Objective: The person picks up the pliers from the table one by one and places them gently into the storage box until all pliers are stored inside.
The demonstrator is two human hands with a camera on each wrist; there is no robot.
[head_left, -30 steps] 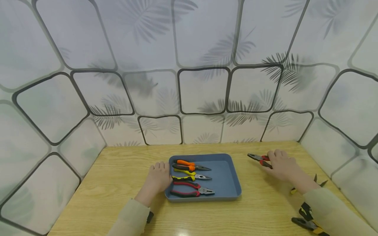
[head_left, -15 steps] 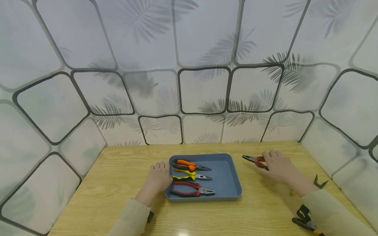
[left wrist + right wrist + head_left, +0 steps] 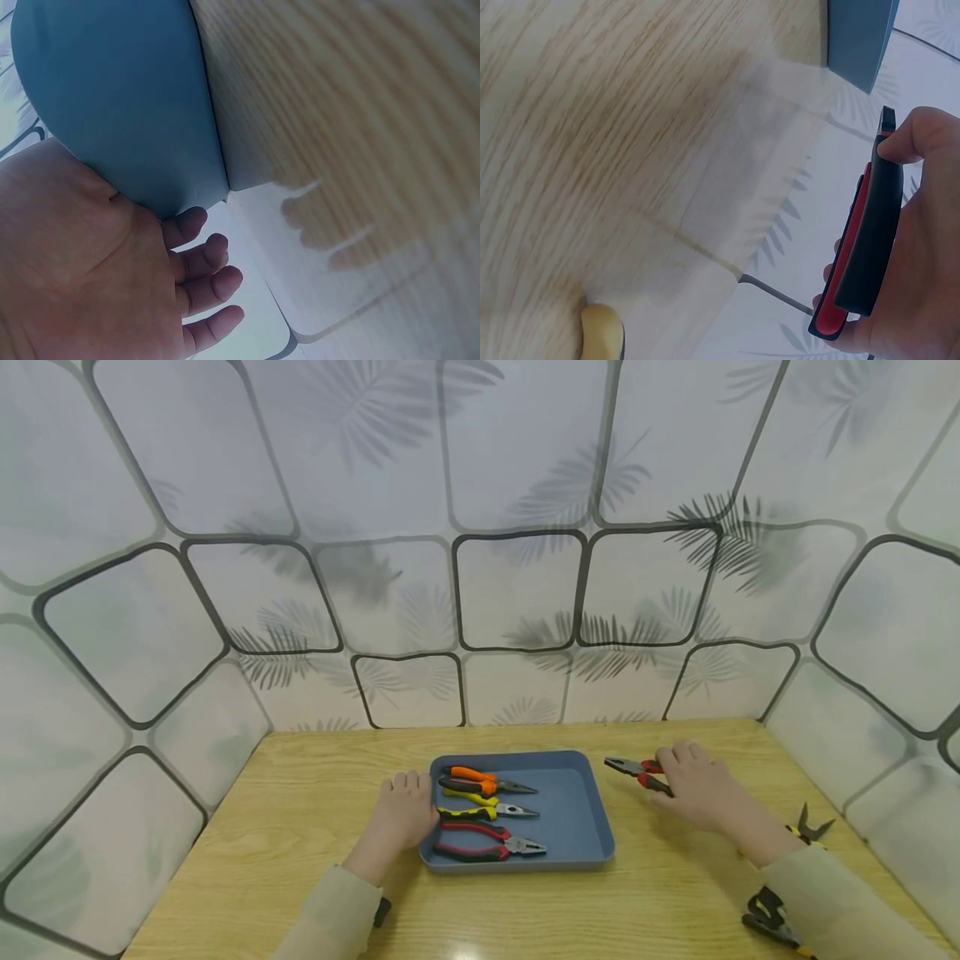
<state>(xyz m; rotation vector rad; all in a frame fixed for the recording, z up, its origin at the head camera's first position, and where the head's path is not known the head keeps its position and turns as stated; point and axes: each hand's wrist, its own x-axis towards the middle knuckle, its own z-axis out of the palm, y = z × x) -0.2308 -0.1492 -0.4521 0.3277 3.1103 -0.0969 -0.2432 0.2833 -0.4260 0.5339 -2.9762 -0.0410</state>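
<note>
My right hand [image 3: 697, 785] grips combination pliers [image 3: 632, 768] by their red-and-black handles, the metal nose pointing left at the right side of a blue-grey tray [image 3: 570, 827]. In the right wrist view, the thumb presses along one dark handle [image 3: 874, 232]. My left hand [image 3: 405, 810] holds the tray's left rim; the left wrist view shows its fingers [image 3: 214, 285] bent beside the outer wall, the thumb hidden behind it. Inside the tray lie orange-and-black long-nose pliers [image 3: 480, 782], yellow-and-black long-nose pliers [image 3: 487, 811] and red-and-black combination pliers [image 3: 491, 845], one below another, noses to the right.
To the right, a plier-like tool with spread dark tips [image 3: 808, 828] lies partly behind the right forearm. Closer in, dark-jawed tools with yellow-and-black handles [image 3: 768, 906] are partly covered by the sleeve. Patterned walls [image 3: 517, 685] enclose the wooden table [image 3: 300, 827] at back and sides.
My right hand has moved left with the pliers, bringing their nose closer to the tray. More of the spread-tipped tool shows behind the forearm. The left hand and tray stay put.
</note>
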